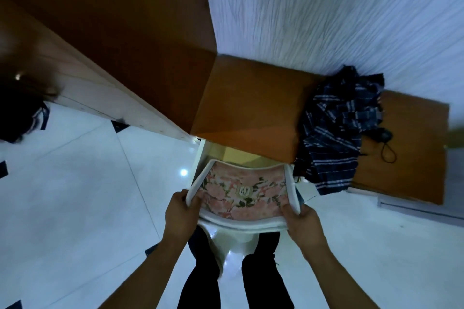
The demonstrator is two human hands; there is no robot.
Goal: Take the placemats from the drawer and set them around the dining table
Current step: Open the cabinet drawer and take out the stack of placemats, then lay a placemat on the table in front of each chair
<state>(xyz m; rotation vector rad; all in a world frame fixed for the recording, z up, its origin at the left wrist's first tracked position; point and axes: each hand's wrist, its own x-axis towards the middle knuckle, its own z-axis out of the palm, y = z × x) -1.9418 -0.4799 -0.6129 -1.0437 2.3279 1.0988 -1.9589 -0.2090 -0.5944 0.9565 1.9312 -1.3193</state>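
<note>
A stack of placemats (241, 193), pink floral on top with white edges, bows upward at both sides between my hands. My left hand (182, 211) grips its left edge and my right hand (305, 221) grips its right edge. The stack hangs just in front of and above the open drawer (221, 152), whose pale inside shows beneath the brown cabinet top (251, 108). How many mats are in the stack is hard to tell. My legs in dark trousers stand below the mats.
A crumpled dark blue plaid cloth (339, 128) lies on the cabinet top at right, beside a small black corded object (385, 137). A tall wooden panel (100, 78) runs diagonally at left. Glossy white floor tiles (75, 195) spread around; a textured white wall (326, 7) stands behind.
</note>
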